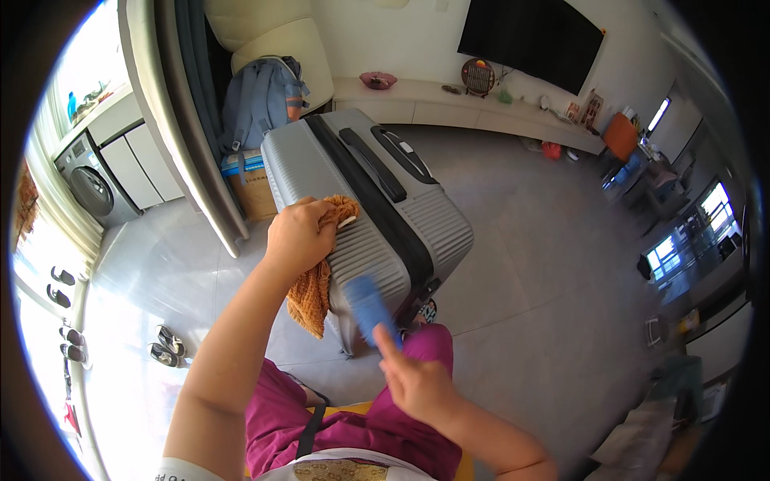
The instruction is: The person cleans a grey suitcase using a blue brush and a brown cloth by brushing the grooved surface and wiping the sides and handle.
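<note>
A large grey ribbed suitcase (pixel 437 220) stands in front of me, with black handles and a dark band along its middle. My left hand (pixel 298 238) is closed around an orange-brown cloth (pixel 309 301), pressing it on the suitcase's near left edge; part of the cloth hangs down the side. In my right hand (pixel 421 390) is a blue brush (pixel 367 303), smeared by motion, its head close to the suitcase's near end. Whether the brush touches the suitcase I cannot tell.
Behind the suitcase, a grey-blue backpack (pixel 261 100) rests by a cardboard box (pixel 253 192) and a cream chair (pixel 289 52). A long low cabinet (pixel 449 112) runs along the wall below a television (pixel 529 40). Shoes (pixel 167 346) lie on the floor at left, beyond which stands a washing machine (pixel 92 184).
</note>
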The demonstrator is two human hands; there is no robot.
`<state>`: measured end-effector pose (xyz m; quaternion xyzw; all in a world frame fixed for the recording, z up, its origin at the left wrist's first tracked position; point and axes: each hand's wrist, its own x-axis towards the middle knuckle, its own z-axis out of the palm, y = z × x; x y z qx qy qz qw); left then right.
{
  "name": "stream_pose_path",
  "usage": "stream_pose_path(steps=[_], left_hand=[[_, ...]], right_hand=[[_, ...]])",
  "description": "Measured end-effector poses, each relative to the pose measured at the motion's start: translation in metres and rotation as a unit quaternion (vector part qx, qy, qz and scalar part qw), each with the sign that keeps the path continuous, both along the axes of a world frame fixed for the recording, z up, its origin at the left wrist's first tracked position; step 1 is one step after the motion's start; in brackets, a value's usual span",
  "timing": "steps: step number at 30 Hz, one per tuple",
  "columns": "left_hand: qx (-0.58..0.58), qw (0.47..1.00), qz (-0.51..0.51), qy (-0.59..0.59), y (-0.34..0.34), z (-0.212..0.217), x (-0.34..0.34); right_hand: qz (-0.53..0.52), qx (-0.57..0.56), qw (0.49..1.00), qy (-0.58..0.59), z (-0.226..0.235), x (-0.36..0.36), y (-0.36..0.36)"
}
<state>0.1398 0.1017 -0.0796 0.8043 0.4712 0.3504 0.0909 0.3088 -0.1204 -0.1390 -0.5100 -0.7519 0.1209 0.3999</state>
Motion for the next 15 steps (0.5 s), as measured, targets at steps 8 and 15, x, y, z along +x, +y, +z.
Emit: stream_pose_path(steps=[8,15], left_hand=[[-0.014,1.0,-0.019,-0.018,0.001,0.0,0.0],[0.017,1.0,-0.019,0.006,0.001,0.002,-0.002]], right_hand=[[-0.031,0.03,0.999,0.033,-0.035,-0.008,-0.001],[-0.076,0.023,0.996,0.036,-0.064,-0.007,-0.001]])
